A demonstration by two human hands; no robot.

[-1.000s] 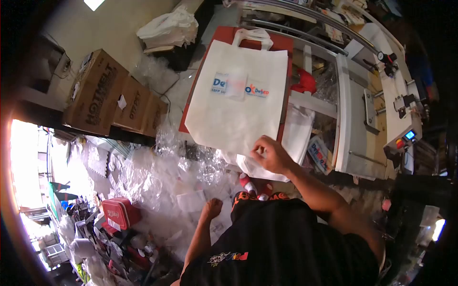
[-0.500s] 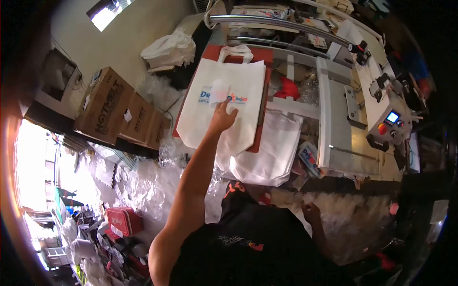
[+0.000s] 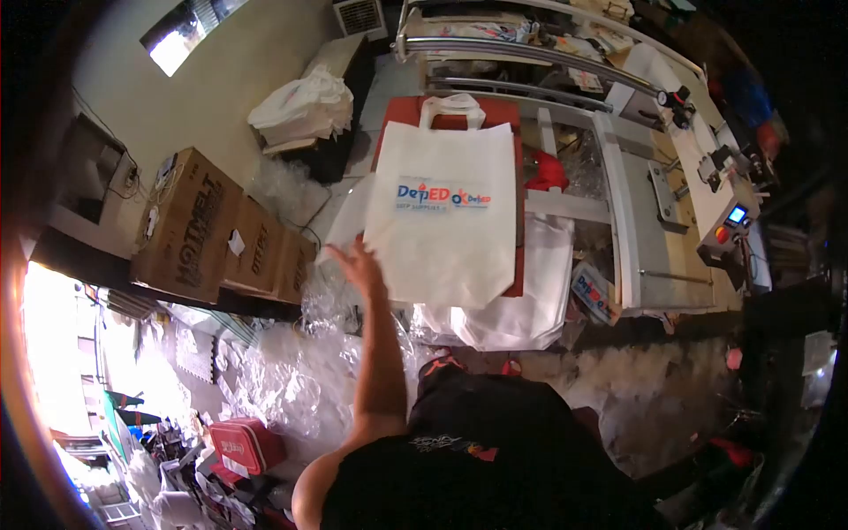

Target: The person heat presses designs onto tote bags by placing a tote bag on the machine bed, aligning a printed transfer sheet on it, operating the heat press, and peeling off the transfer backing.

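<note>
A white fabric tote bag [image 3: 450, 256] with a blue and red print lies flat, handles at the far end, on a red platen [image 3: 406, 110]. Beside its lower left edge is my left hand [image 3: 358, 267], its fingers spread apart. Just beyond those fingertips, a thin translucent sheet [image 3: 347, 214] stands out to the left of the bag; whether the fingers touch it I cannot tell. More white bags [image 3: 521, 318] lie lower down, under the platen's near edge. My right hand is out of sight, hidden by the body.
To the right stands a press machine with metal rails [image 3: 530, 53] and a lit control box [image 3: 731, 221]. Cardboard boxes [image 3: 190, 230] line the left wall near a stack of white bags [image 3: 305, 106]. Crumpled clear film [image 3: 283, 371] covers the floor, near a red cooler [image 3: 247, 444].
My left hand has moved off the print and leftward past the bag's edge. The print now shows in full, and a translucent sheet appears at the left. My right hand has left view.
</note>
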